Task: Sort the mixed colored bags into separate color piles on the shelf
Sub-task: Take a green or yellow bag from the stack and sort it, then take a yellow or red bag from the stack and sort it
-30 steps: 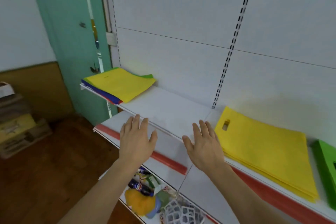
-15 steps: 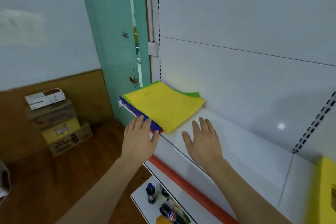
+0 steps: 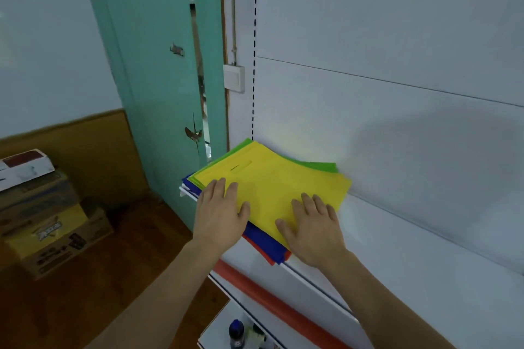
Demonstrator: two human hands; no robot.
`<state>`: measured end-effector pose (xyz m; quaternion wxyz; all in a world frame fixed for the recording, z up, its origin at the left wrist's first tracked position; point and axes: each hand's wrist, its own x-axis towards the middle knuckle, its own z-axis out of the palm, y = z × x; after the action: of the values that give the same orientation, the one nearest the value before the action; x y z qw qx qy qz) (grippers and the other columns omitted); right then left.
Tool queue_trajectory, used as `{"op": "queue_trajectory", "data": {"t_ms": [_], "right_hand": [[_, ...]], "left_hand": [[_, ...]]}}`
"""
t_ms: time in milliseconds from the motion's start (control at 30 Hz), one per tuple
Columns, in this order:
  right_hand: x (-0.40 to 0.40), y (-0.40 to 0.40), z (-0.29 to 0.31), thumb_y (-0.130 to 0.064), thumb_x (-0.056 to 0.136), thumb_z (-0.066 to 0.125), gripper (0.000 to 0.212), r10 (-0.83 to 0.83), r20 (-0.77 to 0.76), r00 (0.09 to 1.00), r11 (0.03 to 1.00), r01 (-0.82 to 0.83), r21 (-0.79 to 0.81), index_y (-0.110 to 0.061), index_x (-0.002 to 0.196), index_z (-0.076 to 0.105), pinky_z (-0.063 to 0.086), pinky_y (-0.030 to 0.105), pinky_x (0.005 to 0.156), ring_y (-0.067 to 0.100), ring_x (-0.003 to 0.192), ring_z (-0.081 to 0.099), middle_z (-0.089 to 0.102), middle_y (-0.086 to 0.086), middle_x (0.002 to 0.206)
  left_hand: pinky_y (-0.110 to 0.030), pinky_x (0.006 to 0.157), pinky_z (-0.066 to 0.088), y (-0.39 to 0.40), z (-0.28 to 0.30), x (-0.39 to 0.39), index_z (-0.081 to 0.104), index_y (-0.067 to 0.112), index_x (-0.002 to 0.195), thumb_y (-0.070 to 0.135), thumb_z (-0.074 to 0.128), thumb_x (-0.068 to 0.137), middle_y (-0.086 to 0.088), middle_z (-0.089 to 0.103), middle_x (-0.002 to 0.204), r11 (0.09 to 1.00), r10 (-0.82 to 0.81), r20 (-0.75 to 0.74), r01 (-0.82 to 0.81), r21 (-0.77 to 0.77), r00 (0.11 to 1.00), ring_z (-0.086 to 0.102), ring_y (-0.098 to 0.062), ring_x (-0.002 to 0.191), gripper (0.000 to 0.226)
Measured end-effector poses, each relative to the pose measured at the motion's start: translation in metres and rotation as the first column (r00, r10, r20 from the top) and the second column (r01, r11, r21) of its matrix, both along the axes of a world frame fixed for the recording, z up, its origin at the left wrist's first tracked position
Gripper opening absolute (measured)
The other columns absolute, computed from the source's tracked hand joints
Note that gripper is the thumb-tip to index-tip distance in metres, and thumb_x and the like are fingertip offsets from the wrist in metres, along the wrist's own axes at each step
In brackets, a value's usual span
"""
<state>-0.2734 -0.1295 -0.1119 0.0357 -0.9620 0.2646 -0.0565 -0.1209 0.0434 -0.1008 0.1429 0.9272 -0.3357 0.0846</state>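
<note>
At the left end of the white shelf, both the left hand and the right hand lie flat, fingers straight, on the yellow bag topping the mixed stack.

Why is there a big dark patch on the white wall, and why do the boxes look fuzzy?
In the head view, the dark patch on the back panel is a soft shadow, probably the person's own; the cardboard boxes at the left edge look smeared, likely motion blur; the yellow bag casts a faint yellow glow behind it.
</note>
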Motion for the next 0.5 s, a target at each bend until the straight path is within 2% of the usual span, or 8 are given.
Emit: {"op": "queue_trajectory", "data": {"t_ms": [133,300,400,500], "right_hand": [[0.007,0.01,-0.005,-0.068,0.102,0.027,0.073,-0.104,-0.049,0.993,0.994,0.106,0.031,-0.027,0.162,0.033,0.014,0.054,0.128,0.027,0.16,0.014,0.021,-0.001,0.173],[0.005,0.027,-0.001,-0.06,0.098,0.038,0.061,-0.272,-0.03,0.962,0.96,0.274,0.058,-0.036,0.153,0.046,0.014,0.05,0.128,0.027,0.16,0.014,0.025,-0.001,0.171],[-0.001,0.034,0.0,-0.064,0.1,0.039,0.055,-0.51,0.0,0.86,0.86,0.509,0.038,-0.035,0.145,0.053,0.026,0.049,0.124,0.035,0.156,0.022,0.028,0.011,0.168],[-0.008,0.03,0.008,-0.072,0.097,0.041,0.07,-0.71,-0.017,0.704,0.696,0.706,0.128,-0.016,0.138,0.051,0.046,0.048,0.105,0.038,0.132,0.047,0.05,0.015,0.145]], "left_hand": [[-0.052,0.13,0.014,-0.008,-0.005,0.043,0.032,0.019,0.162,0.067,0.031,0.103,-0.013,0.023,0.172,0.991,-0.124,0.013,0.123,0.056,0.992,0.012,-0.032,0.16,0.076],[-0.056,0.129,0.004,-0.016,-0.011,0.072,0.022,0.013,0.166,0.084,0.01,0.095,-0.022,0.013,0.173,0.95,-0.235,-0.006,0.231,0.211,0.972,0.003,-0.036,0.161,0.102],[-0.057,0.128,0.005,-0.017,-0.019,0.068,0.029,0.01,0.163,0.083,0.008,0.096,-0.023,0.021,0.171,0.926,-0.291,0.019,0.276,0.259,0.957,0.01,-0.036,0.16,0.102],[-0.054,0.127,0.014,-0.021,-0.02,0.065,0.036,0.011,0.159,0.078,0.015,0.099,-0.023,0.031,0.166,0.912,-0.338,0.046,0.315,0.262,0.94,0.021,-0.037,0.157,0.092]]}}
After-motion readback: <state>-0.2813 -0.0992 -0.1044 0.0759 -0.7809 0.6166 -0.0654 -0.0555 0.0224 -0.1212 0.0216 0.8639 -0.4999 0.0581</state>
